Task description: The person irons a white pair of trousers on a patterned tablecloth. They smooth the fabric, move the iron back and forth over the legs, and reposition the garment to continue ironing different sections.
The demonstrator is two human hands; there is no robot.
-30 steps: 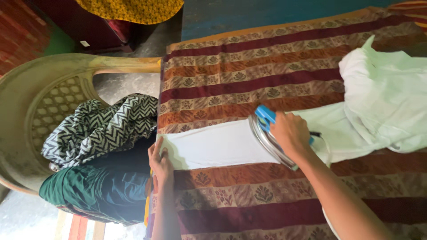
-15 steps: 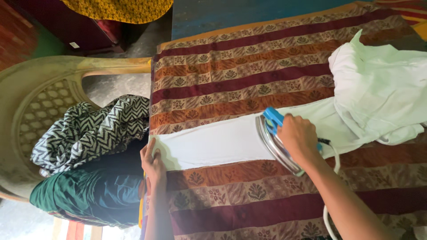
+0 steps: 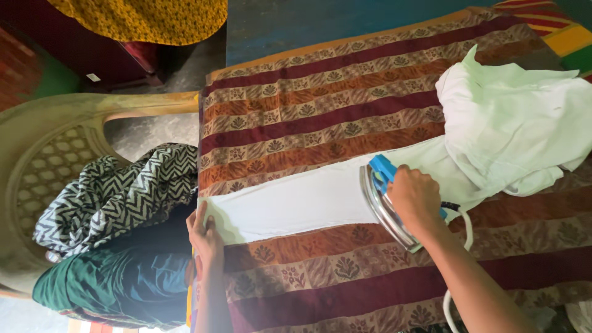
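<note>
A white garment point(image 3: 296, 200) lies stretched in a flat strip across a striped, patterned cloth point(image 3: 320, 105) that covers the table. The rest of it is bunched in a pale heap point(image 3: 518, 123) at the right. My right hand point(image 3: 414, 198) grips the blue handle of an electric iron point(image 3: 381, 198) with a shiny soleplate, pressed on the strip near the heap. My left hand point(image 3: 206, 235) holds the strip's free end flat at the table's left edge. The iron's white cord point(image 3: 467, 228) trails under my right forearm.
A beige plastic chair point(image 3: 55, 154) stands left of the table with a black-and-white zigzag cloth point(image 3: 117, 191) and a dark green cloth point(image 3: 105, 290) piled on it. A yellow patterned fabric point(image 3: 148, 18) hangs at the top. Bright striped fabric point(image 3: 555, 31) shows at the top right.
The iron and my right hand have slid to the right along the white strip, toward the bunched heap. My left hand stays on the strip's end.
</note>
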